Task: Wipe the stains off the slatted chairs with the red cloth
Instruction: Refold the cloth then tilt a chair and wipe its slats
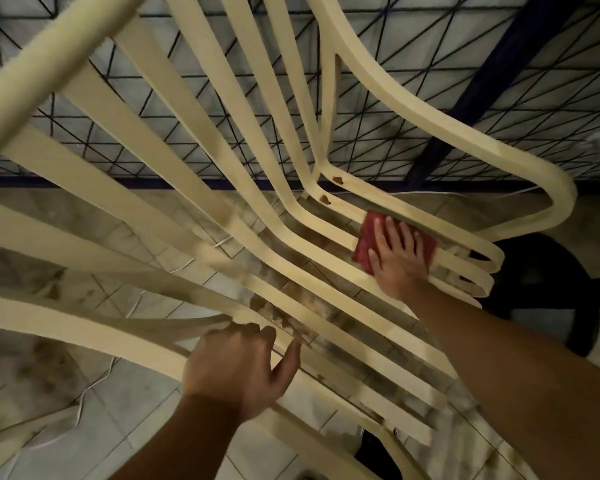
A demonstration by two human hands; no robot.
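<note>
- Head view: right hand presses cloth flat-fingered on the chair seat.
- Left hand grasps the chair, fingers curled.
- Two stains on chair, beyond cloth.

Head camera looking down through a slatted chair

Worn on the person's head, the wide-angle lens is facing forward and steeply down, sitting close over the slats. It is taking in the left hand nearest, the right hand farther out, tiled floor beneath and a dark lattice panel ahead.

Right hand flat, fingers spread, left hand curled
</note>
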